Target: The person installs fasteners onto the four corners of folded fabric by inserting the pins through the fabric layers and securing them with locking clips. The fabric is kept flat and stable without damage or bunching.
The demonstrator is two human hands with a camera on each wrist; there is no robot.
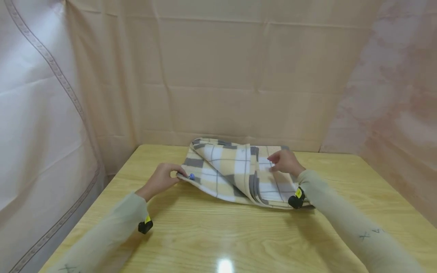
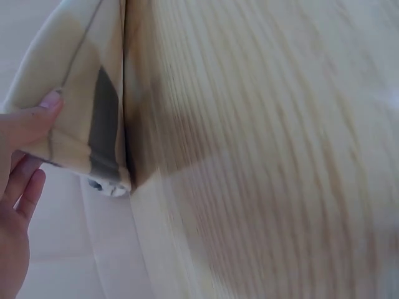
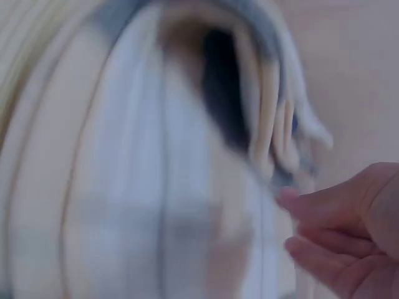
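— Left hand (image 1: 159, 181)?
— Pinched the near-left corner of the blanket (image 1: 235, 172); thumb on top, other fingers (image 2: 28, 187) curled beneath, seen close in the left wrist view; clamped on the fabric edge, just off the table (image 1: 211, 235).

— Anything at that corner?
— Showed a small blue-and-white tag (image 1: 191, 176) right beside the fingertips; hung at the very tip of the corner in the left wrist view.

— Right hand (image 1: 285, 162)?
— Rested on top of the blanket's right half; fingers bent, tips down on the cloth near a folded edge; could not tell for certain from the head view whether pinched or merely pressed; blurred in the right wrist view, though fingers (image 3: 324, 249) lay loosely curved beside stacked layers, not wrapped round them.

— And the blanket itself?
— Lay folded at the far middle of the table; plaid in cream, yellow, white and grey; left part raised and arched over, several layers visible along the near edge.

— Further out?
— Wore pale sleeves (image 1: 345, 220) on both arms; carried a black-and-yellow wrist device (image 1: 296, 198) on the right, another on the left; sat hemmed in by beige cloth backdrop (image 1: 218, 68) behind and at both sides; caught a bright glare spot on the near wood.
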